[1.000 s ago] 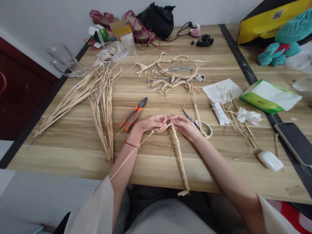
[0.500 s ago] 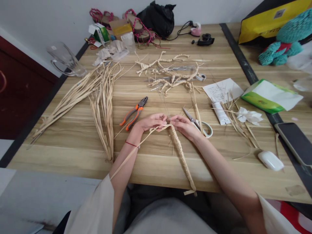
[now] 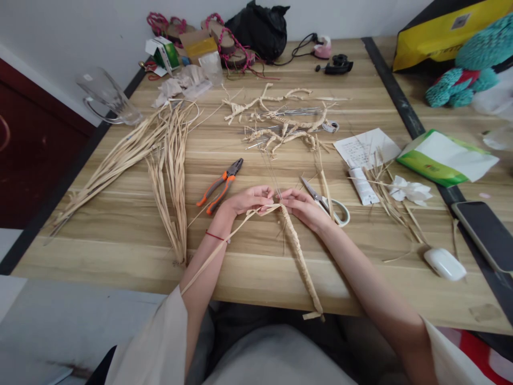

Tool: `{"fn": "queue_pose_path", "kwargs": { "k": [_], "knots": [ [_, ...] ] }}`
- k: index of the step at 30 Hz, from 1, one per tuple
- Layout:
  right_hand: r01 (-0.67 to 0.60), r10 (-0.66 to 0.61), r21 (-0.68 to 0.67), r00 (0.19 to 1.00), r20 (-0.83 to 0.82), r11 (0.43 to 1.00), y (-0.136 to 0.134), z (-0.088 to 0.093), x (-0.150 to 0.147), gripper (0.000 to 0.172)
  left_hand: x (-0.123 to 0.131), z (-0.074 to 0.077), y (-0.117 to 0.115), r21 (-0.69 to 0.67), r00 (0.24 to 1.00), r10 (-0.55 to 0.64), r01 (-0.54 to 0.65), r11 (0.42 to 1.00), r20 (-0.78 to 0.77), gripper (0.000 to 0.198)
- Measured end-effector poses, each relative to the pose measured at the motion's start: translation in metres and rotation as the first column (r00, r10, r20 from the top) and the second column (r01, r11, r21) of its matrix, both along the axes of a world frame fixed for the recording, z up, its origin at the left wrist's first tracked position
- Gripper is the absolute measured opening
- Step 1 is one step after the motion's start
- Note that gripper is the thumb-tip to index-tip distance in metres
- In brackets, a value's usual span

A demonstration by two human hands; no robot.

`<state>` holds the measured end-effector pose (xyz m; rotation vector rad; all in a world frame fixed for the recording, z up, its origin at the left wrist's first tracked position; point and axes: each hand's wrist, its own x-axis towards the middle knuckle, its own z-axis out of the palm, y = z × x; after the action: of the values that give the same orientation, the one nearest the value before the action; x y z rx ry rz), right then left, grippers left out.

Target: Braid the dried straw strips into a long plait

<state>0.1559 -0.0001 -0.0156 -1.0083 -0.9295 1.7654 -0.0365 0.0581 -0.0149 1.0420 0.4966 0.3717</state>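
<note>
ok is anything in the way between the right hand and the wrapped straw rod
Nothing visible: the right hand is at the far end of the wrapped straw rod. The scissors lie to that hand's right, not between them.

Wooden table (image 3: 116, 235) beside pale wall (image 3: 340, 18)

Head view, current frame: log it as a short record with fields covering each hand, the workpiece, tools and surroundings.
Left hand: pinching a pale flat strip
Right hand: fingers at the upper end of the wrapped stem
Workpiece: wrapped stem slants toward the person, lower end at the near edge of the table; thin wires extend beyond its upper end
Tools: orange-handled pliers left; white-handled scissors right
Far left: straw bundles, glass mug
Ahead: wrapped branch pieces
Far right: smartphone, tissue pack
</note>
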Motion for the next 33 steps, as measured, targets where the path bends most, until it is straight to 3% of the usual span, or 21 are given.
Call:
{"fn": "queue_pose_path", "kwargs": {
  "k": [18, 33],
  "knots": [
    [-0.022, 0.021, 0.045, 1.000, 0.016, 0.999, -0.0001, -0.0024, 0.0002, 0.022, 0.0000, 0.0033, -0.0017, 0.047, 0.999, -0.050, 0.050, 0.998, -0.005, 0.027],
    [0.002, -0.002, -0.001, 1.000, -0.021, 1.000, 0.0000, 0.0016, 0.0000, 0.023, 0.0015, 0.0082, -0.0001, 0.065, 0.993, -0.105, 0.108, 0.992, -0.052, 0.030]
  ]
}}
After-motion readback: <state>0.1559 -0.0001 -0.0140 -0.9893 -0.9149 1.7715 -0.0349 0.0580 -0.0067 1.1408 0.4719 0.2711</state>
